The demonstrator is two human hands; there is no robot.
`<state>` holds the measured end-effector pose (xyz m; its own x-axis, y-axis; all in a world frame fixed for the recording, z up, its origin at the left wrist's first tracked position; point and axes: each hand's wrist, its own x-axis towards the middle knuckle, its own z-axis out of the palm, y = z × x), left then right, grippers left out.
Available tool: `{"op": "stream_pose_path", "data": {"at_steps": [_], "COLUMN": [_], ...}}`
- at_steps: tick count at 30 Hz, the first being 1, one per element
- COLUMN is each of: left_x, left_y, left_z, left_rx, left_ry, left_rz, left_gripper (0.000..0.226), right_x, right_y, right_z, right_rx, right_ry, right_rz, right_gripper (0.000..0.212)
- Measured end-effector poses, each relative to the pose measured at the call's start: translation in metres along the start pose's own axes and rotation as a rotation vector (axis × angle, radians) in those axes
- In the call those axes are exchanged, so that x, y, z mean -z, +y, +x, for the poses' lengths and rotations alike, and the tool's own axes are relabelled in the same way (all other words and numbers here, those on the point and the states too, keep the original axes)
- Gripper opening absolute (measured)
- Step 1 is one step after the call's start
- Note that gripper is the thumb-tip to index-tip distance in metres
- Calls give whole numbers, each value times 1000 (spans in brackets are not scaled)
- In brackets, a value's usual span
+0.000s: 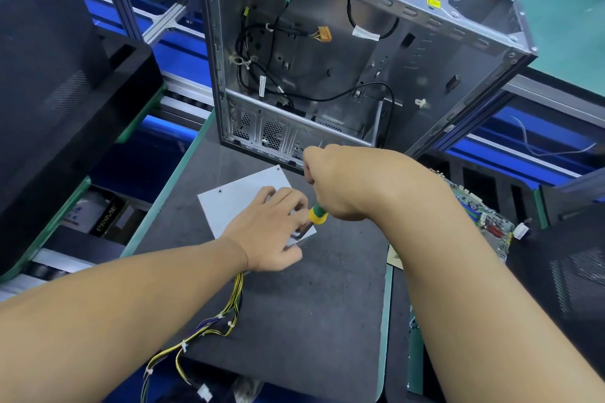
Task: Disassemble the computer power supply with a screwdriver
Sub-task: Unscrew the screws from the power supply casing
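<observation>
Hands (pixel 271 226) hold screwdriver (pixel 317 215) on power supply (pixel 242 196).

Left hand (pixel 273 226) and right hand (pixel 343 180) — both bare, with no gloves, rings or watch. Both forearms are uncovered to the frame edge — no sleeve is visible on either arm.

You are looking at a pale grey power supply (pixel 244 196) lying on a dark grey mat (pixel 311 298). The screwdriver (pixel 317 215) handle is showing yellow and green bands. Yellow, black and purple wires (pixel 209 325) are trailing off; the case (pixel 360 52) is gleaming silver.
</observation>
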<state>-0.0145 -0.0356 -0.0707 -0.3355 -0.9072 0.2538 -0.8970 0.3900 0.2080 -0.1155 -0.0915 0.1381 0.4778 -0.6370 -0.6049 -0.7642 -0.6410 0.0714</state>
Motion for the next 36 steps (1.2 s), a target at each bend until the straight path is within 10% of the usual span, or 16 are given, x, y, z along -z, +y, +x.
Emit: {"op": "stream_pose_path", "data": {"at_steps": [24,36], "left_x": [-3,5], "left_y": [3,5], "left_z": [2,3], "left_rx": [98,220], "left_ry": [-78,-92], "left_rz": [91,89], "left_gripper": [38,33], "right_x": [7,-41], "right_y": [39,54], "right_z": [7,43], "right_rx": [-119,-337], "right_ry": [152,577], "right_rz": [126,541], "right_gripper": [16,13]}}
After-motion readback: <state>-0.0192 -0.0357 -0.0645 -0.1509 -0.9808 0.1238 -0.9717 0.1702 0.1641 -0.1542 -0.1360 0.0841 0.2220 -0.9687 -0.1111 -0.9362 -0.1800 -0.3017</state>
